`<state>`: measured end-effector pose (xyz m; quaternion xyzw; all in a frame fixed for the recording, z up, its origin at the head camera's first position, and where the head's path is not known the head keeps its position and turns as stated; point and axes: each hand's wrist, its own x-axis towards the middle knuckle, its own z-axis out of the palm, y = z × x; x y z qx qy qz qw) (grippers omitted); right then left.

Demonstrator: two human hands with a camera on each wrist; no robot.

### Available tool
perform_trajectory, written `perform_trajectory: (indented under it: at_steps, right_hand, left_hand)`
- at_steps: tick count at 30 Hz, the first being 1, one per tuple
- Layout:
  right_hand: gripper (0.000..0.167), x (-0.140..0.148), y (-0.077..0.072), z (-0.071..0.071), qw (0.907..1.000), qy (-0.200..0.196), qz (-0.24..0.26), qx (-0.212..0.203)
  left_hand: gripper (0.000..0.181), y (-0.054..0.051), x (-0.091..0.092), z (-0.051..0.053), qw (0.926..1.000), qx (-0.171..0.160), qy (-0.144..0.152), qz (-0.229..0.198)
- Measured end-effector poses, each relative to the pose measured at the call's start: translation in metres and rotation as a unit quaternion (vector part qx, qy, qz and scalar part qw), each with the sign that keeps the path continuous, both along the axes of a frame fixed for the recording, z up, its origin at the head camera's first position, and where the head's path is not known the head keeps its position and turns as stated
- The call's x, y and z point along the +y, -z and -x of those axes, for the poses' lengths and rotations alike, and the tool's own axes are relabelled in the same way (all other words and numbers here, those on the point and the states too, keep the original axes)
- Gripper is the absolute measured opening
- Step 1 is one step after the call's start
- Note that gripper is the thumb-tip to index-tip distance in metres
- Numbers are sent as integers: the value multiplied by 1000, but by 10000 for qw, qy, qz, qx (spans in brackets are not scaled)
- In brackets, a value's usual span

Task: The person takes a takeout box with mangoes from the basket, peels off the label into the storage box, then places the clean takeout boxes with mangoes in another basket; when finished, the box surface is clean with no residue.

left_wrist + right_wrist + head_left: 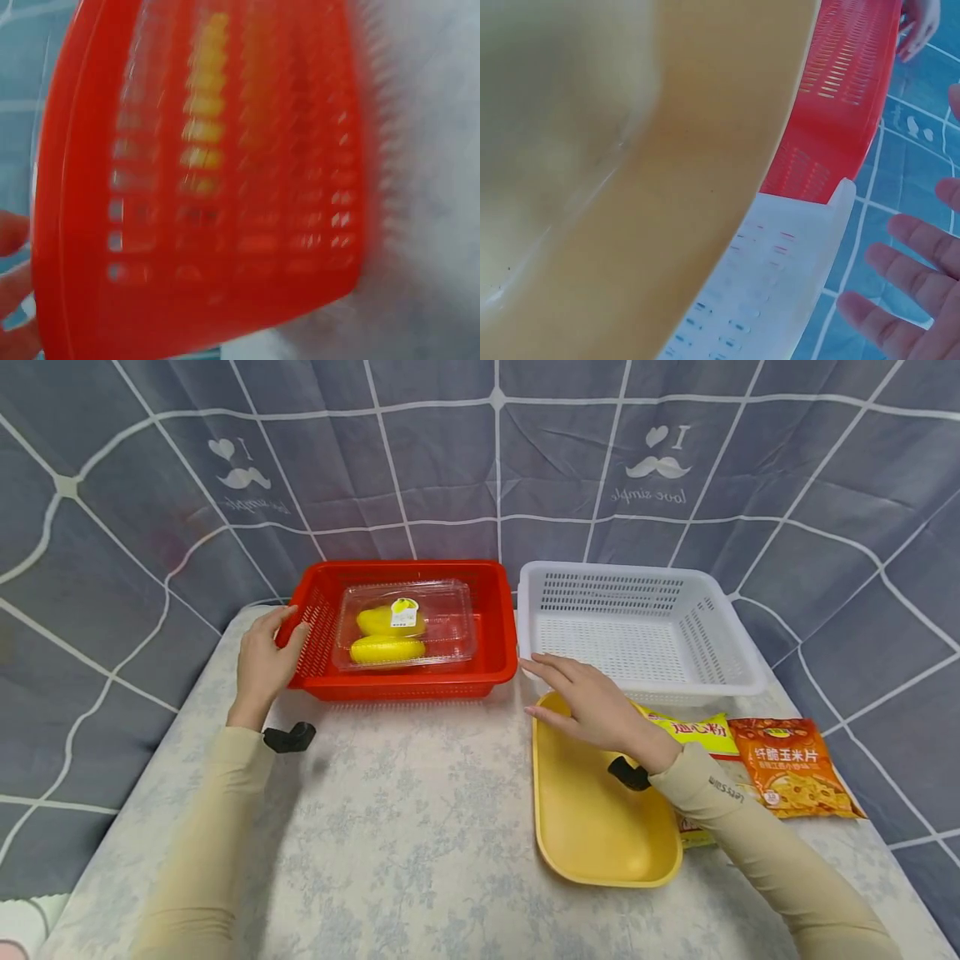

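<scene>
At the left end of the red basket, my left hand is by the rim with its fingers apart. Its fingertips show at the rim in the blurred left wrist view; firm contact cannot be told. Inside the basket lies a clear plastic box with two yellow pieces, their kind unclear. My right hand hovers with spread, fairly straight fingers over the far end of a yellow tray, near the front left corner of a white basket. Nothing shows between its fingers.
Right of the yellow tray lie an orange snack bag and a yellow food bag, the latter partly hidden by tray and arm. A grey checked curtain stands behind the baskets. A pale patterned cloth covers the table.
</scene>
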<state>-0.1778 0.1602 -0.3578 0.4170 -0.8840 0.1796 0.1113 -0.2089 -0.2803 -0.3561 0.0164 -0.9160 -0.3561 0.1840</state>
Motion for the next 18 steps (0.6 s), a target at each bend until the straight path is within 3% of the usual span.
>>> perform_trajectory:
  at_steps: [3,6,13,18]
  right_hand:
    - [62,-2,-1,1,10000,39,51,-56]
    - [62,-3,-1,1,9999,77,85,-84]
    - [60,-8,-3,6,9995,-3,305,-74]
    - [54,-21,-11,17,9972,90,571,-483]
  left_hand:
    - [53,-1,-14,9,9965,-799,150,-186]
    - [55,2,-21,16,9892,-1353,292,-483]
    - [55,12,-26,18,9789,-1529,424,-1289]
    - [56,12,-23,21,9749,-1653,356,-1452]
